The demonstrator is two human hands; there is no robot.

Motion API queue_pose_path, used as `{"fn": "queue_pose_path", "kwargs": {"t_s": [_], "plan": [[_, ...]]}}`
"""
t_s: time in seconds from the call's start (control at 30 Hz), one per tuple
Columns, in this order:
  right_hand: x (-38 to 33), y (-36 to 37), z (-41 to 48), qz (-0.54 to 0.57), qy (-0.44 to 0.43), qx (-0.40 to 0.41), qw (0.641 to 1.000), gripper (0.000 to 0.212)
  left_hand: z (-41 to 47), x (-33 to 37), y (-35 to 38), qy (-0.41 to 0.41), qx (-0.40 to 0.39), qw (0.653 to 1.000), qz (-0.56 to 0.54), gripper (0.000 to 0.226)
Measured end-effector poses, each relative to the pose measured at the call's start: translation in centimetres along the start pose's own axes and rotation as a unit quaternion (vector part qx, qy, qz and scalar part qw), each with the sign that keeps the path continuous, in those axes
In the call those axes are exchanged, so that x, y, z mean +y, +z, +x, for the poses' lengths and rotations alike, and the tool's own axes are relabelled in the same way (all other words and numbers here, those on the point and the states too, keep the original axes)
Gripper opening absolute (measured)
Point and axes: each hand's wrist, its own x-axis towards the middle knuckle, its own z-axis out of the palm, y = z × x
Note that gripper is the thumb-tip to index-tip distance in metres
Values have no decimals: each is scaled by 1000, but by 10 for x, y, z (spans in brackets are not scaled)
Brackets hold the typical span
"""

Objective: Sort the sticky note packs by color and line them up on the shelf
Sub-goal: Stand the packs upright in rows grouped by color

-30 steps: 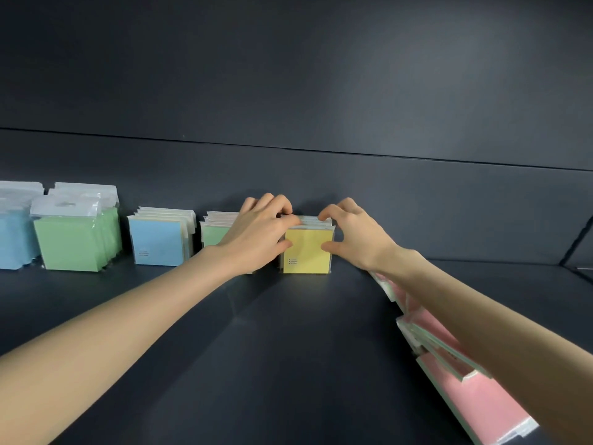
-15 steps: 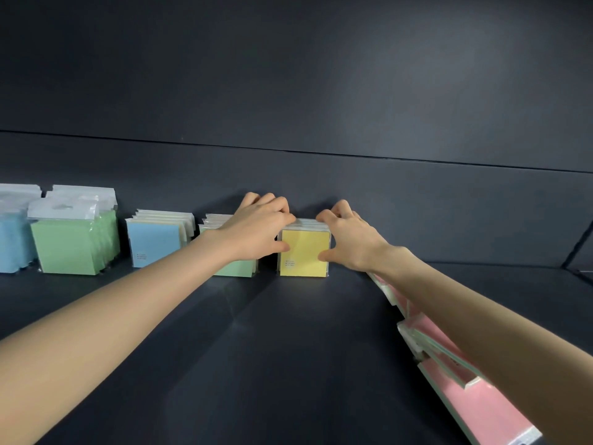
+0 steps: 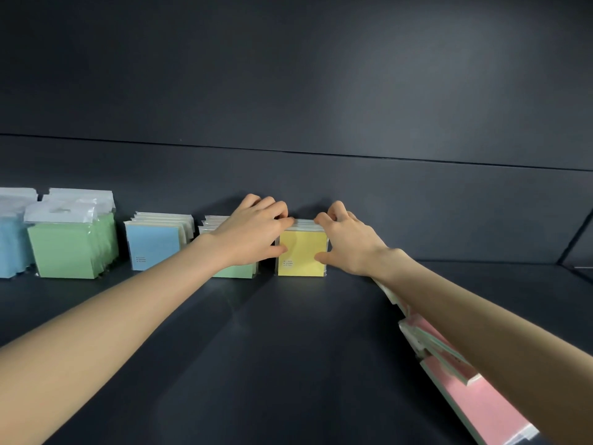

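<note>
Yellow stack (image 3: pixel 301 252) check, back of shelf (image 3: pixel 288 348).
Found blue stack (image 3: pixel 155 244) and green stack (image 3: pixel 236 271) lined up. Found left hand (image 3: pixel 253 234) and right hand (image 3: pixel 349 242) clasping yellow stack, fingers curled over top, thumbs on front; barely shifted within last second, so judged seated. Noted pink packs (image 3: pixel 481 399) loose at right, unsorted.

Row of 5 pack stacks (image 3: pixel 157 242) along the shelf (image 3: pixel 288 364) back, left hand (image 3: pixel 253 236) and right hand (image 3: pixel 349 242) flanking the rightmost stack (image 3: pixel 301 252), loose packs (image 3: pixel 481 409) lying front right
</note>
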Motion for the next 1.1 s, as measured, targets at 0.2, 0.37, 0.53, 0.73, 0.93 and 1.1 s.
{"fn": "queue_pose_path", "kwargs": {"t_s": [0.2, 0.37, 0.53, 0.73, 0.93, 1.1], "plan": [[0, -2, 1, 19, 14, -5, 1000, 58, -1, 1, -3, -1, 0, 1000, -9, 51], [-1, -4, 1, 20, 21, -9, 1000, 60, -1, 0, -4, -18, -8, 999, -46, 50], [3, -9, -2, 47, 36, 5, 998, 61, -2, 3, -3, -42, -12, 996, -75, 51], [18, -24, -13, 92, 52, 32, 994, 56, 0, 8, -14, -81, -16, 990, -112, 50], [44, -38, -32, 121, 54, 49, 990, 49, 10, 29, -31, -93, 13, 985, -146, 46], [79, -39, -55, 143, 59, 41, 987, 46, 22, 71, -37, -104, 50, 974, -193, 40]]}}
